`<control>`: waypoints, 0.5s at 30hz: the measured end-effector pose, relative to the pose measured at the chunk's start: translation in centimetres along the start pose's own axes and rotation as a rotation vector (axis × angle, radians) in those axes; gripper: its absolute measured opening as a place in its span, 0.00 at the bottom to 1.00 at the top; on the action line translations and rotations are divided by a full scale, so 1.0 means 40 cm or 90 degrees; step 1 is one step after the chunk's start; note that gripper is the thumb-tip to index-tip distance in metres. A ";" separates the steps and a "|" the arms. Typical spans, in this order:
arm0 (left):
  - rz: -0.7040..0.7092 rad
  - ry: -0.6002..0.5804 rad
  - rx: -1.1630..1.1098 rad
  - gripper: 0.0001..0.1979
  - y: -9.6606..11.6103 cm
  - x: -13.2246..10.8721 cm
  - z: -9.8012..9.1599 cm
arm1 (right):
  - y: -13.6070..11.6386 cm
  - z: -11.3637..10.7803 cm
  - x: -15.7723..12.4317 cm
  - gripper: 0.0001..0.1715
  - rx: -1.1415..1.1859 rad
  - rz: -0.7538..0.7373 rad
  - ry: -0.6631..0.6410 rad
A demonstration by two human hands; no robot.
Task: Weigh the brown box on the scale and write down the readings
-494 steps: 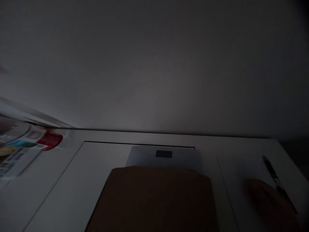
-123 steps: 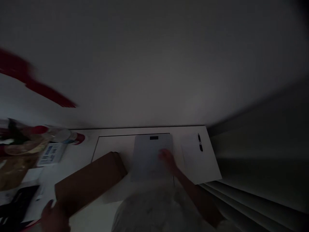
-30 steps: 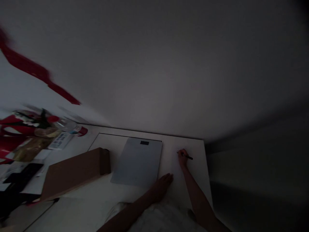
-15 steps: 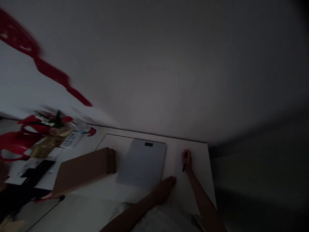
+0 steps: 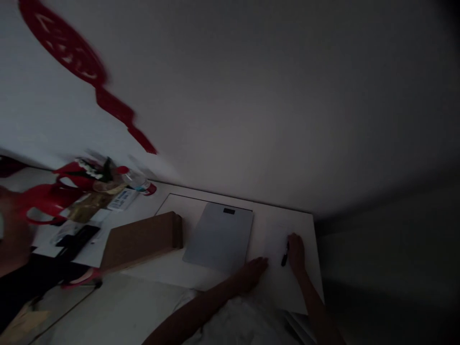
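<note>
Over a faint sheet of paper (image 5: 276, 239), my right hand (image 5: 297, 251) is closed on a dark pen (image 5: 285, 258), whose lower end sticks out on the left of the fingers. My left hand (image 5: 251, 274) lies flat with its fingers stretched toward the paper, near the front right corner of a flat grey scale (image 5: 220, 239). A small dark display sits at the scale's far edge. The picture is dim, so the writing on the paper is hard to make out.
Left of the scale lies a brown cardboard box (image 5: 142, 239) on the white table (image 5: 309, 292). Beyond it stand a red-capped bottle (image 5: 138, 182), flowers and red bags (image 5: 46, 199). Another person's arm (image 5: 14, 239) reaches in at far left. A wall rises behind.
My right hand has shifted toward me and slightly right, pen still in it. The view has swung left, bringing the other person's arm into sight. My left hand stays flat on the table.
</note>
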State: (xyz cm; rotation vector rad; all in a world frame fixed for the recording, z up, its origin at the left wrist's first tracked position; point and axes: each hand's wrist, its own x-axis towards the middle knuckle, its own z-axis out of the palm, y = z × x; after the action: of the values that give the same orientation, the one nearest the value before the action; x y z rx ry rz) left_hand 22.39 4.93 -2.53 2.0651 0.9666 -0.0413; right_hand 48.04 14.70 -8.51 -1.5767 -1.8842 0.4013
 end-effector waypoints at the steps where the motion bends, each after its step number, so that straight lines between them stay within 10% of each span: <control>1: 0.004 0.011 -0.012 0.36 0.003 -0.010 -0.015 | -0.007 -0.001 0.003 0.16 0.002 0.006 0.002; 5: -0.024 0.138 -0.080 0.31 0.015 -0.125 -0.099 | -0.045 -0.022 0.023 0.16 0.027 0.041 0.037; 9: -0.176 0.358 -0.149 0.22 -0.029 -0.372 -0.174 | -0.143 -0.017 0.055 0.16 0.078 0.090 0.119; 15: -0.657 0.831 -0.038 0.23 -0.217 -0.818 -0.228 | -0.531 0.228 0.048 0.20 0.265 0.091 0.025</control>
State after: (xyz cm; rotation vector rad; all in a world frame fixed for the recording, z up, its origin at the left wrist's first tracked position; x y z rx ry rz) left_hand -8.90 -5.89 8.94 1.1283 2.6421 0.8562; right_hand 25.85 13.11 -1.99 -1.4232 -1.5385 0.7659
